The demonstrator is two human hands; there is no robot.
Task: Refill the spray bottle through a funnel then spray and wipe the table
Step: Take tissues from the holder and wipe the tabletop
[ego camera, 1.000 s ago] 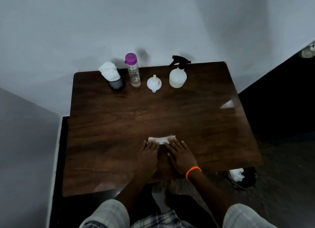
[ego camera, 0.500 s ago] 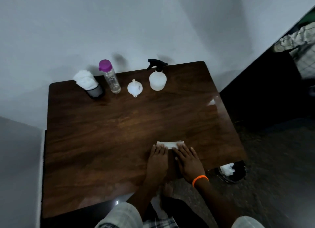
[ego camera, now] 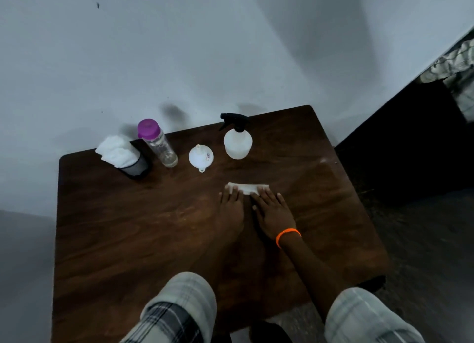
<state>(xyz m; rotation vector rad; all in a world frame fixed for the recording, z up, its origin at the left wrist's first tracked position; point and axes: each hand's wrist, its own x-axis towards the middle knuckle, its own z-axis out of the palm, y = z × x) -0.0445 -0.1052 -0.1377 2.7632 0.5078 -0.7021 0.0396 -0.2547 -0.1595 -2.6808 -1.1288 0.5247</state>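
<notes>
Your left hand (ego camera: 231,206) and right hand (ego camera: 274,212) lie flat with fingers spread, fingertips pressing a folded white wipe (ego camera: 247,188) just right of the frame's centre. Beneath is your brown table (ego camera: 128,229). Along its upper edge, from left, stand a holder of white tissues (ego camera: 120,155), a purple-capped bottle (ego camera: 157,143), a white funnel (ego camera: 201,157) and the spray bottle (ego camera: 237,140).

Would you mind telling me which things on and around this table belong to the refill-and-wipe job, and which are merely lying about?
Part of the job:
spray bottle
funnel
purple-capped bottle
folded wipe under the left hand and right hand
table

Lying about:
holder of white tissues (possibly spare wipes)
checked cloth at far right
</notes>
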